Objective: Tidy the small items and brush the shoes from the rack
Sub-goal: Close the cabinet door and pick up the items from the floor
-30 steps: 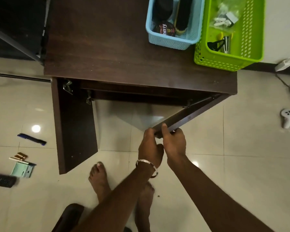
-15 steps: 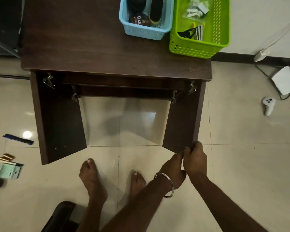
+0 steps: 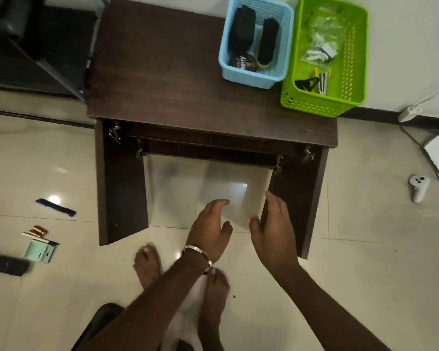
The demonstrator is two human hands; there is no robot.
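Observation:
The dark wooden shoe rack (image 3: 178, 79) is seen from above, with its left door (image 3: 122, 188) and right door (image 3: 297, 198) both swung open. No shoes show inside; only the floor is visible between the doors. My left hand (image 3: 211, 226), with a metal bracelet, hovers in the opening with fingers spread and empty. My right hand (image 3: 273, 224) is open beside the inner edge of the right door. On top at the back right, a blue basket (image 3: 249, 77) holds two black brushes (image 3: 268, 41) and a polish tin (image 3: 242, 63).
A green basket (image 3: 312, 102) of small items stands beside the blue one. On the floor at left lie a blue pen (image 3: 55, 207), gold tubes (image 3: 38, 231), a mint packet (image 3: 39, 250) and a black remote (image 3: 5, 264). A white controller (image 3: 418, 186) lies right. My bare feet stand below.
The right door has swung from half shut to fully open. Both hands have let go of its edge and moved in between the two doors.

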